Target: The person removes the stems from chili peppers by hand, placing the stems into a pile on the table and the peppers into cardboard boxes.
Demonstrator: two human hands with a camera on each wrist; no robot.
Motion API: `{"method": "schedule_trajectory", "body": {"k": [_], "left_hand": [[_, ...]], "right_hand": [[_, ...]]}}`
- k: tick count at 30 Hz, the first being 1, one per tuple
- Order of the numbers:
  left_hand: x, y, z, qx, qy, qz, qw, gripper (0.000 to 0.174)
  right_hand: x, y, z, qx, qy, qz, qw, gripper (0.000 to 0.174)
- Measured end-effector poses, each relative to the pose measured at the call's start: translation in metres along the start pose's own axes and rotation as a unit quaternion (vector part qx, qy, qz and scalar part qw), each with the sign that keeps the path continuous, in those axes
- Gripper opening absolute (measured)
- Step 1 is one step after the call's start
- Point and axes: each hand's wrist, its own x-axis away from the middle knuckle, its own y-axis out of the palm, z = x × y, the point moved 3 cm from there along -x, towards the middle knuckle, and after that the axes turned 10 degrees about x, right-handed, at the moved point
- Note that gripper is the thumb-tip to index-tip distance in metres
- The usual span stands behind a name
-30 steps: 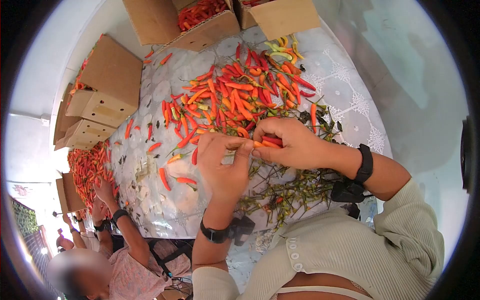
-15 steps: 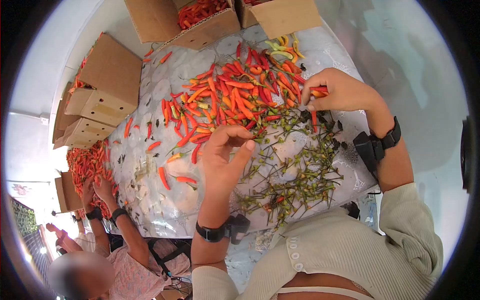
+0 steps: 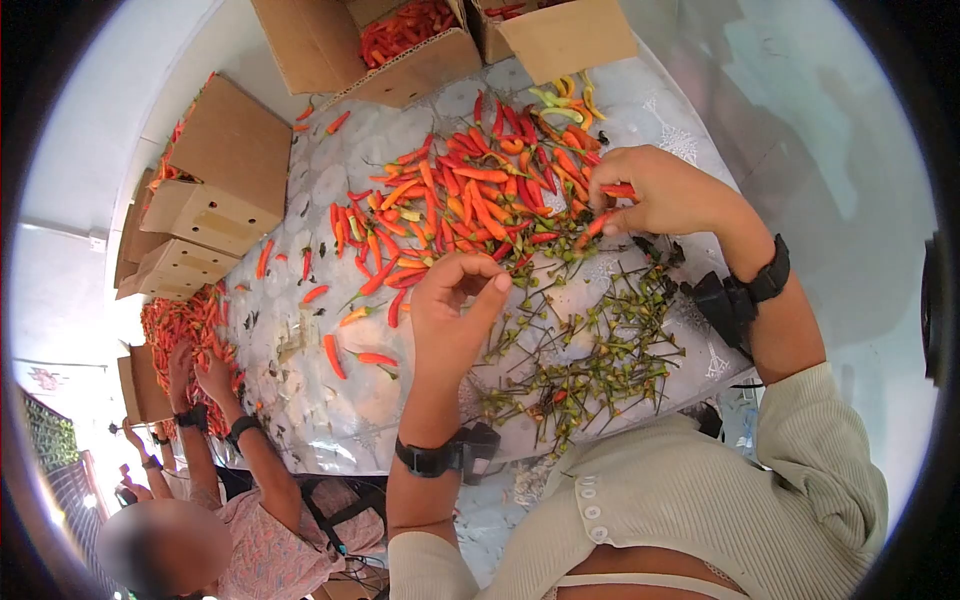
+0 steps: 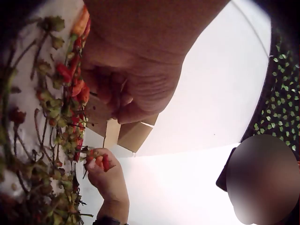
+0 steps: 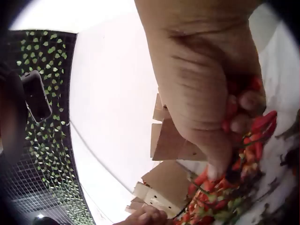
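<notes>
My right hand point(image 3: 665, 195) is over the right edge of the chili pile point(image 3: 485, 200), fingers curled round red chilies point(image 3: 620, 191). An orange-red chili point(image 3: 594, 230) slants down at its thumb and fingertips. In the right wrist view, red chilies point(image 5: 229, 112) show under the curled fingers of the right hand point(image 5: 197, 79). Left of the green stems point(image 3: 590, 370), my left hand point(image 3: 448, 315) hangs with loosely bent fingers, thumb near the index fingertip; no chili shows in it. The left wrist view shows the left hand point(image 4: 136, 75) close up, the right hand point(image 4: 107, 176) beyond.
Open cardboard boxes point(image 3: 425, 70) with red chilies stand at the table's far edge, more boxes point(image 3: 225, 160) at the left. Another person's hands point(image 3: 205, 375) are in a chili heap point(image 3: 160, 325) at the far left. Loose chilies point(image 3: 334, 356) lie on the patterned tablecloth point(image 3: 330, 420).
My right hand has gone from the space before my left hand to the pile's right side, and an orange-red chili now shows at its fingertips. My left hand has drawn back slightly, its fingers parted.
</notes>
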Motion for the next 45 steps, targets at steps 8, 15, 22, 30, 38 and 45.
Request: {"method": "schedule_trajectory", "body": {"k": [8, 15, 22, 30, 38, 45], "left_hand": [[0.001, 0.012, -0.002, -0.003, 0.000, -0.015, 1.000, 0.018], [0.002, 0.012, 0.000, -0.001, -0.056, -0.067, 0.996, 0.019], [0.004, 0.016, -0.002, 0.016, -0.062, -0.034, 0.997, 0.017], [0.004, 0.008, 0.003, -0.061, -0.008, -0.093, 0.994, 0.010], [0.003, 0.011, 0.010, -0.024, 0.014, -0.106, 0.994, 0.012], [0.004, 0.010, 0.007, 0.050, -0.006, -0.117, 0.992, 0.011]], "right_hand": [[-0.013, 0.034, -0.035, -0.309, 0.070, 0.006, 0.949, 0.017], [-0.010, 0.046, -0.059, -0.479, 0.159, -0.007, 0.863, 0.025], [-0.014, 0.058, -0.053, -0.422, 0.058, 0.050, 0.903, 0.025], [-0.015, 0.061, -0.057, -0.483, 0.037, 0.024, 0.875, 0.021], [-0.011, 0.059, -0.062, -0.580, 0.100, -0.055, 0.807, 0.022], [-0.009, 0.063, -0.062, -0.634, 0.119, -0.084, 0.760, 0.021]]}}
